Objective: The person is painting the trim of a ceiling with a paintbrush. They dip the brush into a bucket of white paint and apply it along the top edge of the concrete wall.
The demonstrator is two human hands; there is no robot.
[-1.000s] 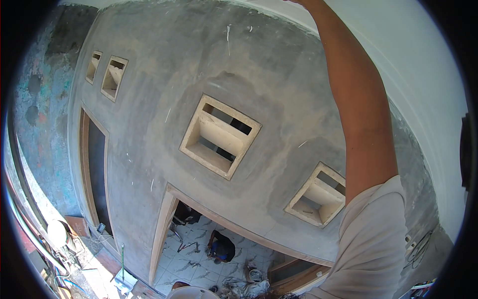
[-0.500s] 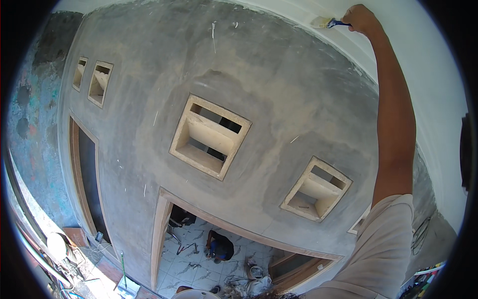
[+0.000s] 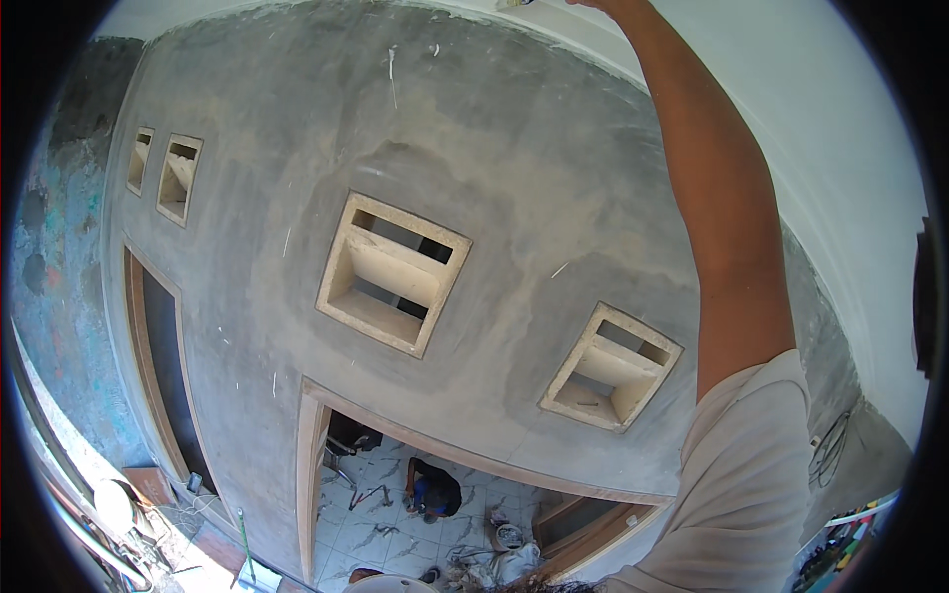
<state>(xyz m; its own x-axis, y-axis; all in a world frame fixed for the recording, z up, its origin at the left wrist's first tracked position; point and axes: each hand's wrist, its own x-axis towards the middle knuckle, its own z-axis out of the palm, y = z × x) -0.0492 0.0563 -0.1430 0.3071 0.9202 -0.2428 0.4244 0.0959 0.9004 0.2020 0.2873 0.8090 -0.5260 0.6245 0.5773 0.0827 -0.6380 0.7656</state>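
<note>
My right arm reaches up and across to the white ceiling trim (image 3: pixel 593 47), where it meets the grey plastered wall (image 3: pixel 474 128). My right hand (image 3: pixel 601 5) is mostly cut off by the upper edge of the picture. Just left of it, the bristle end of a paintbrush (image 3: pixel 514 3) shows against the trim, also partly cut off. The brush's blue handle, plain half a second ago, is out of the picture, but the fingers are still closed in line with it. My left hand is not in view.
Pale vent blocks (image 3: pixel 393 272) are set into the wall. Below, a wooden-framed doorway (image 3: pixel 309 474) opens onto a tiled floor, where another person (image 3: pixel 435 489) crouches near a bucket (image 3: pixel 508 537). A white round rim (image 3: pixel 390 585) lies at the lower edge. Cables (image 3: pixel 830 450) hang at right.
My right hand and the paintbrush have moved left along the ceiling trim, partly out of the picture at the top. The whole view has shifted slightly.
</note>
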